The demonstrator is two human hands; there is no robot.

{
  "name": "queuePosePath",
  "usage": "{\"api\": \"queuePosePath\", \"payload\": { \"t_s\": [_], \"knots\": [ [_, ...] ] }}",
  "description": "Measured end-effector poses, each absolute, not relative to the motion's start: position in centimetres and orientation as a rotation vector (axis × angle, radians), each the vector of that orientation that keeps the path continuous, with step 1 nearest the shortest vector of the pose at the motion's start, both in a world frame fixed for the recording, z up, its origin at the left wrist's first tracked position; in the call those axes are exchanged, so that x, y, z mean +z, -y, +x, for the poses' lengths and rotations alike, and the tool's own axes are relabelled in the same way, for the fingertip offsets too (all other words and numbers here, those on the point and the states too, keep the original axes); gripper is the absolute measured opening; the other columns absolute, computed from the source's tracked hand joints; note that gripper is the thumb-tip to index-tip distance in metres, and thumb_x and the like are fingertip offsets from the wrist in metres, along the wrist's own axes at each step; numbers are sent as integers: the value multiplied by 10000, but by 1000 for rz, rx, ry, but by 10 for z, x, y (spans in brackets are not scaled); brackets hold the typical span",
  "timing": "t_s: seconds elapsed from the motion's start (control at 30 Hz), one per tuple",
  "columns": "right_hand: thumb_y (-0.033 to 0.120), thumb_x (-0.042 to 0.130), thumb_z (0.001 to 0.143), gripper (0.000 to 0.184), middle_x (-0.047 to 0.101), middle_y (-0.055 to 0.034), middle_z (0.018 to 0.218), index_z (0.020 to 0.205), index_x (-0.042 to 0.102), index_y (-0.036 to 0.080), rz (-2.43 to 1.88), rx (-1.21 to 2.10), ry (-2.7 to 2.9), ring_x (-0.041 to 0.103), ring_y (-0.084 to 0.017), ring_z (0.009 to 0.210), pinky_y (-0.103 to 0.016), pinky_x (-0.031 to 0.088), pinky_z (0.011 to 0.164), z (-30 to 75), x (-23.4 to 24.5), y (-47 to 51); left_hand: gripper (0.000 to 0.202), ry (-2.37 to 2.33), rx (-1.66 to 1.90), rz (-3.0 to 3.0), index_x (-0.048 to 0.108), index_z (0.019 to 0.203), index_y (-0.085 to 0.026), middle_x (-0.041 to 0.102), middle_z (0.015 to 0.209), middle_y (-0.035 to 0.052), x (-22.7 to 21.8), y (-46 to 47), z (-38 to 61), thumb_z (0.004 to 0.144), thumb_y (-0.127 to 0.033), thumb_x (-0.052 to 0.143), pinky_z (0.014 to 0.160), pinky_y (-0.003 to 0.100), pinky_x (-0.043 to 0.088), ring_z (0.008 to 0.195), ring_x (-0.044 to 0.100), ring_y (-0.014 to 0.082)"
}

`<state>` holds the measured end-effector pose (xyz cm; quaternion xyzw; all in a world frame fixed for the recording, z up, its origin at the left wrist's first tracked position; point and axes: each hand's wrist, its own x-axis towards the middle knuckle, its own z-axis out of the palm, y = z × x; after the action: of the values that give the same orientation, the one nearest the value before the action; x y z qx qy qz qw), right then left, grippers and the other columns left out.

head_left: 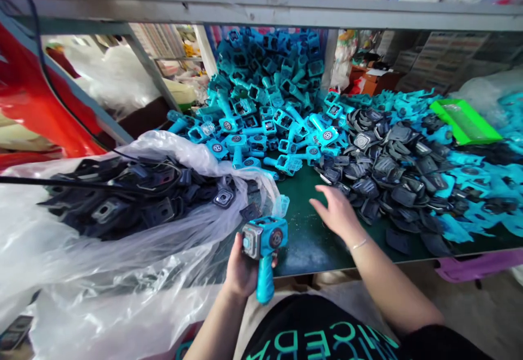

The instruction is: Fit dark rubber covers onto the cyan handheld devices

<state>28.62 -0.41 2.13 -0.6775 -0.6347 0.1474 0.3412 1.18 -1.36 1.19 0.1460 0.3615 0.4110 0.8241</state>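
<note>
My left hand (242, 267) is closed around a blue toy hammer (266, 259), its ridged handle pointing down. A dark grey square plate (252, 241) sits on the left face of the hammer's head, and a round dark emblem marks the side turned toward me. Above the green tabletop (300, 240), my right hand (335, 211) reaches forward with thumb and fingers apart and nothing between them. Nearest to it lies a heap of dark grey plastic plates (388, 169). Beyond both hands rises a large pile of blue hammer bodies (265, 109).
On the left, a clear plastic bag (155, 262) spills dark grey parts (139, 196) onto the table. Flat blue pieces (478, 185) and a bright green tray (466, 121) lie to the right. A metal shelf beam (261, 10) crosses above the table.
</note>
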Motion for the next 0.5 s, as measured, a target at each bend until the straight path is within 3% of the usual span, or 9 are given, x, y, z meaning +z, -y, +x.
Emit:
{"api": "queuePosePath", "payload": {
  "t_s": [0.07,0.13,0.2,0.27,0.37,0.43,0.5],
  "knots": [
    [351,642,912,292,685,-274,1220,1066,693,107,-1906,351,1546,599,-433,1283,-620,376,1184,320,22,-10,695,-795,778,245,748,935,-198,799,915,86,9,12,-2,505,-707,944,774,447,647,969,760,358],
    [292,627,882,173,701,-274,1058,895,668,124,-1940,377,1480,636,-456,1189,-661,392,1133,341,21,-18,677,-818,693,192,748,948,-174,795,870,96,6,13,-11,535,-668,954,741,434,648,904,767,345],
    [318,547,924,205,694,-257,1079,944,645,139,-1929,392,1404,642,-427,1180,-627,429,1111,345,21,-17,588,-854,675,146,747,953,-158,789,821,97,6,16,-14,612,-592,950,710,415,646,825,769,323],
    [391,414,1000,322,668,-227,1212,1123,601,159,-1873,430,1336,643,-363,1194,-541,504,1058,333,24,-8,461,-921,724,108,742,927,-147,782,791,103,10,20,-12,757,-556,868,704,398,642,778,767,301],
    [551,270,1054,449,683,-119,1103,1211,535,225,-1723,680,1318,701,-243,914,-372,596,754,298,37,13,593,-973,870,93,744,954,-124,777,795,130,23,22,-2,903,-703,626,722,410,642,786,766,299],
    [718,391,999,513,634,-33,889,1152,523,246,-1509,1051,1282,618,-171,674,-285,517,571,272,49,28,738,-918,953,123,749,1038,-113,776,804,133,31,20,6,887,-806,543,717,416,640,790,765,302],
    [775,723,791,659,554,30,788,1113,493,247,-1293,1382,1272,517,-121,599,-234,437,524,250,63,42,751,-841,1005,140,748,1058,-114,771,788,120,36,16,13,879,-815,547,704,405,637,768,762,292]
  ]
}}
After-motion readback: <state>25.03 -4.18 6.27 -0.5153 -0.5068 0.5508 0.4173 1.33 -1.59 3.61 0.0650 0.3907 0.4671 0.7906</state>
